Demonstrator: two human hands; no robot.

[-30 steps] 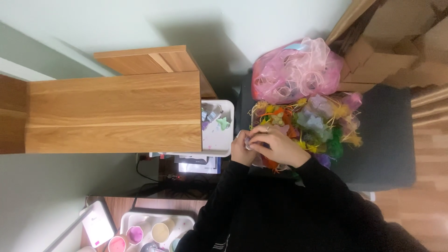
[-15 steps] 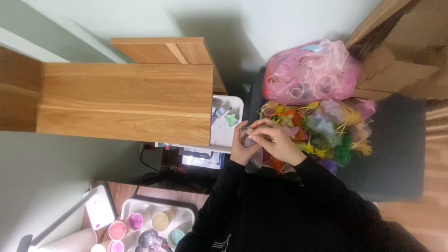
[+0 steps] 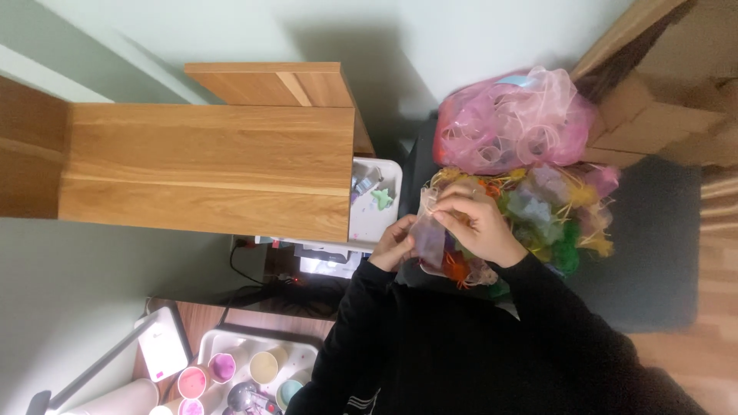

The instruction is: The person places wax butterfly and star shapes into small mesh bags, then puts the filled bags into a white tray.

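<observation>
Both my hands meet in the middle of the head view on a small sheer pouch (image 3: 429, 234) of pale purple fabric. My left hand (image 3: 392, 242) grips its lower left side. My right hand (image 3: 480, 223) pinches the gathered top and covers part of the pouch. Just to the right lies a heap of filled pouches (image 3: 550, 211) with yellow straw and coloured pieces. Above the heap sits a pink bag (image 3: 515, 123) stuffed with sheer pink fabric. Black sleeves cover both arms.
A white tray (image 3: 388, 173) with small coloured shapes lies left of my hands, beside a wooden shelf unit (image 3: 207, 169). Cardboard boxes (image 3: 676, 92) stand at the upper right. At the lower left a tray (image 3: 231, 342) holds several paint cups, with a white lamp (image 3: 161, 346) beside it.
The view has drifted, so everything sits a little further right and lower. Both hands stay together on the pouch, with the right hand now pinching its top.
</observation>
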